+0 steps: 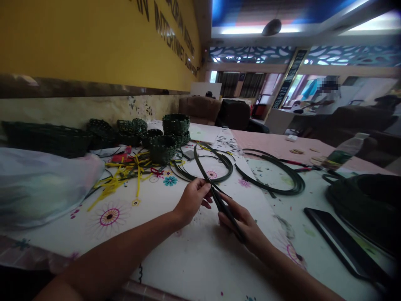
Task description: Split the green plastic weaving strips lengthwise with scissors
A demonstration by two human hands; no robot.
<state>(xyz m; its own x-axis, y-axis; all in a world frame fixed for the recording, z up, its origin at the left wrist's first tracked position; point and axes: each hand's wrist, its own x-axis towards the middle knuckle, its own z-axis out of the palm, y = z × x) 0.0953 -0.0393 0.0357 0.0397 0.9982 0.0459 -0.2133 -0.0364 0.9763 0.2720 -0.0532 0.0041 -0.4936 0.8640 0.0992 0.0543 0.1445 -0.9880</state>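
My left hand [194,200] pinches a flat dark green strip [201,166] between thumb and fingertips; the strip curves up and away over the table. My right hand [239,221] is wrapped round a dark long-handled tool [230,217], whose kind I cannot make out. The tool's far end meets the strip close to my left fingertips. Just beyond my hands lies a loose coil of dark green strips [230,165]. Another bundle of curved strips [296,184] lies to its right. Several small dark green woven baskets [162,149] stand at the back left, some of them stacked.
Yellow strips [117,179] lie tangled to the left, near a filled plastic bag [46,188]. On the right are a phone-like black slab [341,242], a large dark round object [366,205], red-handled tools [296,163] and a plastic bottle [346,151]. A person [327,98] is in the background.
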